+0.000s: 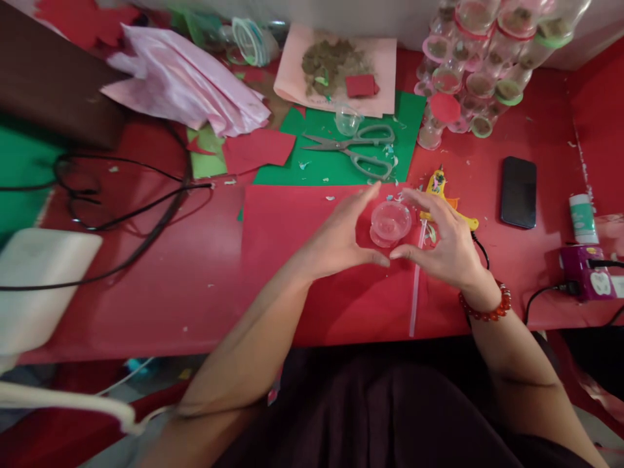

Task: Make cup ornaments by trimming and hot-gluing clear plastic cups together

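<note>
A small clear plastic cup (pixel 390 222) sits on a red sheet (pixel 287 227), apparently stacked on another cup-like piece. My left hand (pixel 336 244) curves around its left side, thumb and fingers spread. On the other side my right hand (pixel 451 247), with a red bead bracelet (pixel 486 305) at the wrist, curves in the same way. The thumbs nearly meet in front of the cup; neither hand visibly grips it. A yellow glue gun (pixel 437 187) lies just behind my right hand, and a translucent glue stick (pixel 416 292) points toward me beside the cup.
Grey scissors (pixel 348 148) and another clear cup (pixel 348 120) lie on a green sheet (pixel 277 172). Stacked clear cups (pixel 468 84) tower at back right, near a phone (pixel 519 192). Pink cloth (pixel 190 78), cables (pixel 160 237) and a white box (pixel 49 279) occupy the left.
</note>
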{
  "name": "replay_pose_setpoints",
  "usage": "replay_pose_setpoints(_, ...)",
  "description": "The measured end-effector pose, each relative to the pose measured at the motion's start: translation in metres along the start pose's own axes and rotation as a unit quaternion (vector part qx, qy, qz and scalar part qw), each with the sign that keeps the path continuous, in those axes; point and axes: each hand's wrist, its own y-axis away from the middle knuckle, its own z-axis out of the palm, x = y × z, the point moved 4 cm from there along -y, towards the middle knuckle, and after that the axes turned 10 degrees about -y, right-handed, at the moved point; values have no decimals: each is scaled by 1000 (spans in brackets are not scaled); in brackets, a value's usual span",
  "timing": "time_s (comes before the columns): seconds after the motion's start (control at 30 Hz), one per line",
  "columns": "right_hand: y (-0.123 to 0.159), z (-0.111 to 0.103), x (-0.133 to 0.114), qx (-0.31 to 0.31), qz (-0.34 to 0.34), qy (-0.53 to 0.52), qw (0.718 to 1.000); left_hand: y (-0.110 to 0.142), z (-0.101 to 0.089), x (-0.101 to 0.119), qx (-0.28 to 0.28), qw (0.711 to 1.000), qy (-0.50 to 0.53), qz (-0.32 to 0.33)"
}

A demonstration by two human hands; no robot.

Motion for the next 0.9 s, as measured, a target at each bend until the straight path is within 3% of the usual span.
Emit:
replay_pose_setpoints(0.2, -1, -16, 12, 122, 15, -35, 992, -11, 12, -23, 49, 984, -168, 32)
replay_pose_setpoints(0.37, -4, -15, 31, 175, 46, -71, 981, -16, 18, -21, 72, 983, -163, 51)
replay_pose_setpoints(0.43, -5, -14, 34, 181, 57, -81, 979, -15, 18, -18, 68, 993, -84, 47)
replay_pose_setpoints(0.5, -5, -14, 34, 185, 64, -91, 976, -13, 17, -16, 57, 996, 59, 24)
replay_pose_setpoints(0.63, -4, -16, 30, 202, 64, -104, 972, -9, 9, -13, 17, 949, 314, -21)
replay_pose_setpoints(0.9, -1, -15, 33, 207, 61, -108, 970, -7, -10, -7, 33, 872, 484, -63)
